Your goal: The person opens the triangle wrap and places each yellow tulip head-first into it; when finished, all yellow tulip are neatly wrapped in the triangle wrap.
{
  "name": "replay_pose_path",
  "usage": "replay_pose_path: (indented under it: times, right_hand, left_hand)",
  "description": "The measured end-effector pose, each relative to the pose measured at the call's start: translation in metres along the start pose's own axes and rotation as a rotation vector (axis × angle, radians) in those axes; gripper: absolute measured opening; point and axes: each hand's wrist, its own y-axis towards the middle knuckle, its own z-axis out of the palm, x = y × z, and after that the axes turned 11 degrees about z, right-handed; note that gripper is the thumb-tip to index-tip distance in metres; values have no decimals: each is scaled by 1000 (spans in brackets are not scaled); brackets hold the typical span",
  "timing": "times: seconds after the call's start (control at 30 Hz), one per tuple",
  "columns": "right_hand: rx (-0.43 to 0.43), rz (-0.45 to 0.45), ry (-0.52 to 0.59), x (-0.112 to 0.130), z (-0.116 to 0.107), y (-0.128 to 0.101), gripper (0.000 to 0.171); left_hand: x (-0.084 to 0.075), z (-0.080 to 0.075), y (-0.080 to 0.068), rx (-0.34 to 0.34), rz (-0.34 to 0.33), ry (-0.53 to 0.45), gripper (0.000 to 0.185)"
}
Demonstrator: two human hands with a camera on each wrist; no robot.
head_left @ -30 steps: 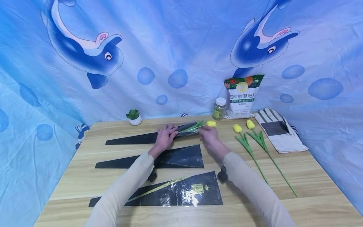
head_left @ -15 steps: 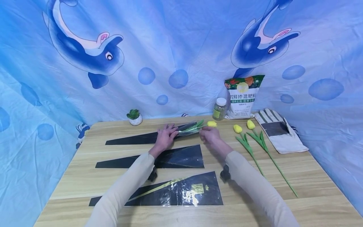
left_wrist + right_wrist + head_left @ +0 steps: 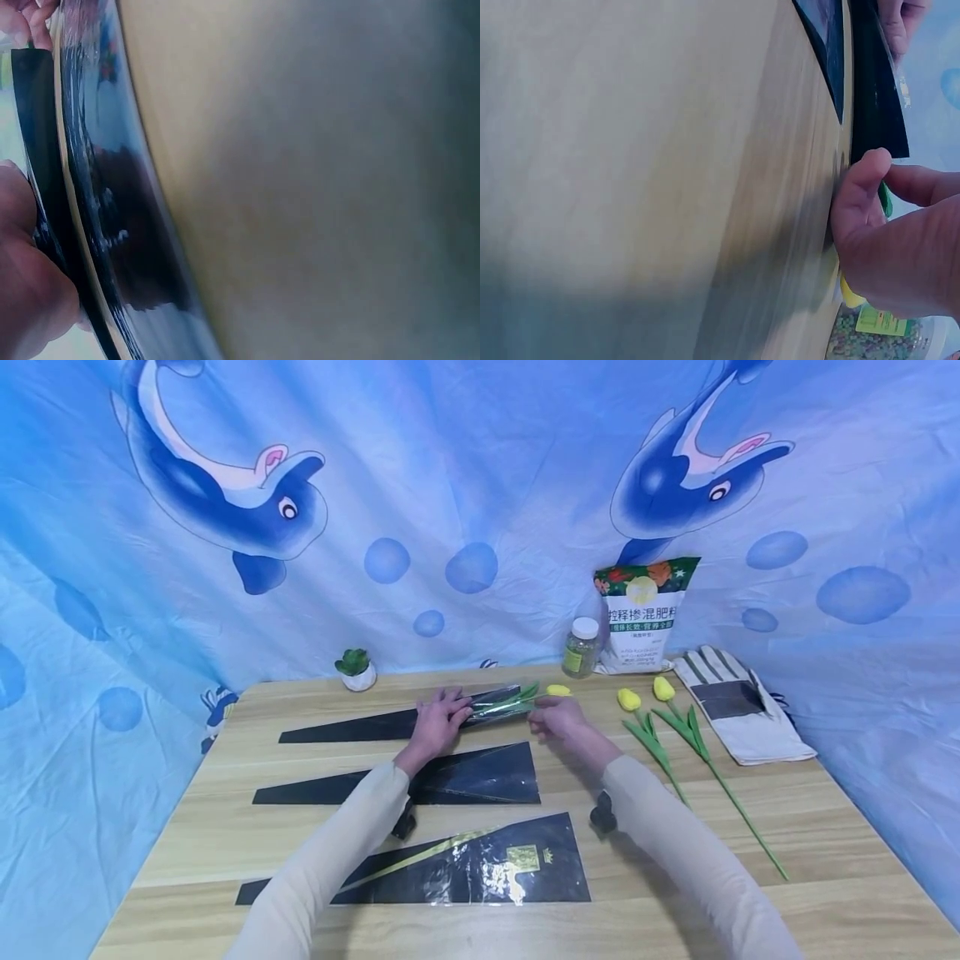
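Being pinched by right hand [image 3: 557,717]: tulip [image 3: 528,692], bloom [image 3: 558,690] part-blocked; jar [image 3: 579,652], bag [image 3: 641,639] behind; black sleeve [image 3: 348,727] pressed by left hand [image 3: 437,722], fingers apart.

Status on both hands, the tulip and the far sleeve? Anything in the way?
Left hand resting on far black sleeve. Right hand pinching tulip. Tulip partly in sleeve, yellow head outside. No obstruction seen.

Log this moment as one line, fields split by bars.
left grip: resting on far black sleeve | right grip: pinching yellow flower | flower: partly inside sleeve | two more flowers: on table, right side
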Motion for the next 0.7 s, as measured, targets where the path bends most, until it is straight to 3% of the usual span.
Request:
replay_pose_path:
  times: [0.13, 0.23, 0.3, 0.37, 0.47, 0.53, 0.7]
  right_hand:
    - [23, -3, -55, 0, -5, -2, 53]
    - [19, -71, -209, 2, -12, -6, 51]
    - [-50, -179, -419, 5, -19, -10, 46]
    - [-172, -286, -630, 8, -28, -13, 41]
    - [-339, -390, -827, 12, -42, -12, 40]
    - [-364, -406, -847, 13, -50, -10, 42]
    - [-274, -427, -810, 8, -63, -2, 58]
  left_hand:
    - [0, 0, 1, 4, -11, 7, 35]
    - [-1, -1, 1, 12, -13, 8, 35]
    - [-2, -2, 1, 18, -15, 8, 36]
    - [-2, -2, 2, 22, -17, 8, 36]
    - [-3, -3, 2, 23, -18, 6, 36]
    - [-2, -3, 2, 23, -19, 4, 36]
    - [0, -2, 1, 28, -22, -3, 36]
